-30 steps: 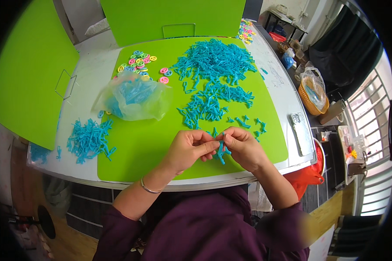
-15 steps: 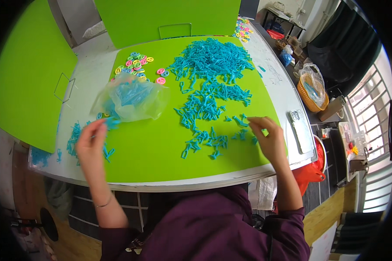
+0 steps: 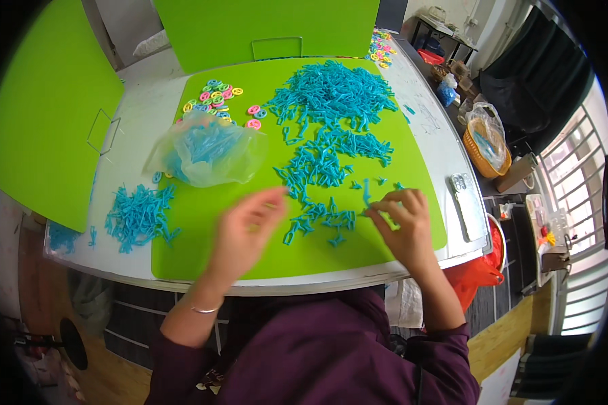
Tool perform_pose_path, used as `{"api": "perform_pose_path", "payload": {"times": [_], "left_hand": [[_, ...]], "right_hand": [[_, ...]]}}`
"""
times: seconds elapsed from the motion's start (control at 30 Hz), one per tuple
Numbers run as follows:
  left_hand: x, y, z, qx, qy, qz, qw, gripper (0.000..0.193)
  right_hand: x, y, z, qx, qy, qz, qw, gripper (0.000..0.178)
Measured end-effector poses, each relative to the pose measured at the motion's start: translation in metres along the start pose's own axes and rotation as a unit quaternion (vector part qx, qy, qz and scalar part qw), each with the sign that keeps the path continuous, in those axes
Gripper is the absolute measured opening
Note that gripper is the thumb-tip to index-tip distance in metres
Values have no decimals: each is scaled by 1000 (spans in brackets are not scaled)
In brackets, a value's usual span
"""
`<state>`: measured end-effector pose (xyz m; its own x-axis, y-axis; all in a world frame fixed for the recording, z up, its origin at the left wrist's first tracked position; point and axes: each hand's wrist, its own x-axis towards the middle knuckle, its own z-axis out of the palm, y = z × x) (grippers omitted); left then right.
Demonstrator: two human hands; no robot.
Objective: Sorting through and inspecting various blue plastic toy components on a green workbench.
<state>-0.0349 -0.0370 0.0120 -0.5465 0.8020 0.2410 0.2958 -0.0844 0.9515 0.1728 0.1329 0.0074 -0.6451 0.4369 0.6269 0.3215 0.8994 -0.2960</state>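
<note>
A large spread of small blue plastic pieces point(image 3: 327, 101) covers the far half of a green mat point(image 3: 209, 236). My left hand point(image 3: 246, 233) is blurred above the mat's near middle, fingers loosely apart, holding nothing I can see. My right hand point(image 3: 402, 223) rests at the mat's near right, its fingertips pinching one blue piece point(image 3: 368, 212) beside a small cluster of blue pieces point(image 3: 317, 223). A clear plastic bag point(image 3: 206, 152) with blue pieces inside lies at the mat's left. A separate pile of blue pieces point(image 3: 138, 216) sits on the white table left of the mat.
Multicoloured plastic rings point(image 3: 216, 98) lie at the mat's far left. Green boards stand at the left point(image 3: 40, 115) and at the back point(image 3: 263, 27). A phone point(image 3: 467, 202) lies near the table's right edge, an orange basket point(image 3: 483, 145) beyond it.
My left hand has swung from the left pile back toward the mat's middle. My right hand has come in slightly and closed its fingertips on a blue piece.
</note>
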Motion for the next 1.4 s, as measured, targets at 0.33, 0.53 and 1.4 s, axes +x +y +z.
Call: {"api": "perform_pose_path", "payload": {"times": [0.33,0.53,1.4], "left_hand": [[26,-1,35,-234,-172,-214,933,20],[41,-13,2,-317,-29,-209,925,13],[31,-23,21,-383,-136,-246,880,23]], "right_hand": [[10,-18,3,78,-49,-121,988,28],[47,18,40,27,-159,-150,975,25],[63,28,41,189,-142,34,971,9]]}}
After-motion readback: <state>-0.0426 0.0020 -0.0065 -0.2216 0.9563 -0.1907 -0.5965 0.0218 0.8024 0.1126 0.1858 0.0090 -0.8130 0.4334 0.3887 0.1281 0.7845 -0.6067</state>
